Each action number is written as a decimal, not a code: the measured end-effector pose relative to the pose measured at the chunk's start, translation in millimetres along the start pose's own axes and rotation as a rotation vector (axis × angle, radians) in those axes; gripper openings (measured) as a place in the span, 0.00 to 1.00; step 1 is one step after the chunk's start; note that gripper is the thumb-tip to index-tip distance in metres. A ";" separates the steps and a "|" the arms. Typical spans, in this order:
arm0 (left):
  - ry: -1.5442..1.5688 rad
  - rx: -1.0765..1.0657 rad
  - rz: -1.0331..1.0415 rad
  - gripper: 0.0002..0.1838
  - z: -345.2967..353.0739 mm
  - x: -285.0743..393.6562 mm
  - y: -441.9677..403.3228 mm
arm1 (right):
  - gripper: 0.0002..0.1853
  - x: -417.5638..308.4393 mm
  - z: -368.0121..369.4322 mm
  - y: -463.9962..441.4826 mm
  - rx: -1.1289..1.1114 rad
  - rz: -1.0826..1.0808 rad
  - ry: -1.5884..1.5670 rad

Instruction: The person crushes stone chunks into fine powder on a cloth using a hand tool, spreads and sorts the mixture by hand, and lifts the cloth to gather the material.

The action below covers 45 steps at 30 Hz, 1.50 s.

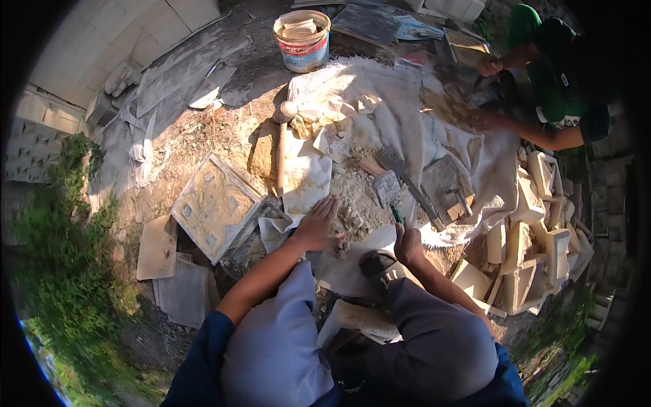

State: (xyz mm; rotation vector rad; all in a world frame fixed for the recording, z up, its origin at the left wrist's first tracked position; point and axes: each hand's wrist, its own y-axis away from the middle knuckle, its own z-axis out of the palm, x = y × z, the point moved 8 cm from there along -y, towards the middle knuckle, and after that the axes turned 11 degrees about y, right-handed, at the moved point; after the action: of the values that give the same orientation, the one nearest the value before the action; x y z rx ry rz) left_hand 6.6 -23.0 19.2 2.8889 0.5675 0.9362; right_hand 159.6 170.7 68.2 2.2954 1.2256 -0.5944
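Observation:
My right hand point(408, 244) is closed around the green handle point(397, 215) of a small trowel. Its dusty grey blade point(386, 188) lies over pale rubble point(354, 207) on a whitish sack cloth point(390, 88). On the rubble's left side, my left hand point(317, 225) is stretched out, fingers extended, at the edge of the cloth. Just beyond the trowel lies a long dark metal tool point(411, 186) with a broad end. A mallet point(282, 142) with a wooden handle rests left of the rubble, beside broken stone pieces point(332, 144).
A square patterned slab point(217, 203) and flat tiles point(157, 247) lie at left. Hollow pale blocks point(532, 251) are heaped at right. A bucket point(302, 42) stands at the back. Another person's hand point(489, 66) grips a tool at upper right. My sandalled foot point(383, 266) is close to the rubble.

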 end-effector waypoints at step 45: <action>-0.049 -0.111 -0.081 0.55 8.0 -6.7 -3.6 | 0.23 -31.7 -32.1 -34.3 0.069 -0.068 -0.017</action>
State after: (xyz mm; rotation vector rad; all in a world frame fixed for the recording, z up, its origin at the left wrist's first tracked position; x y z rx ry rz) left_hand 5.0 -21.5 8.3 2.7601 0.6040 0.8556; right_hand 119.3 185.9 105.1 2.3080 1.2984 -0.6888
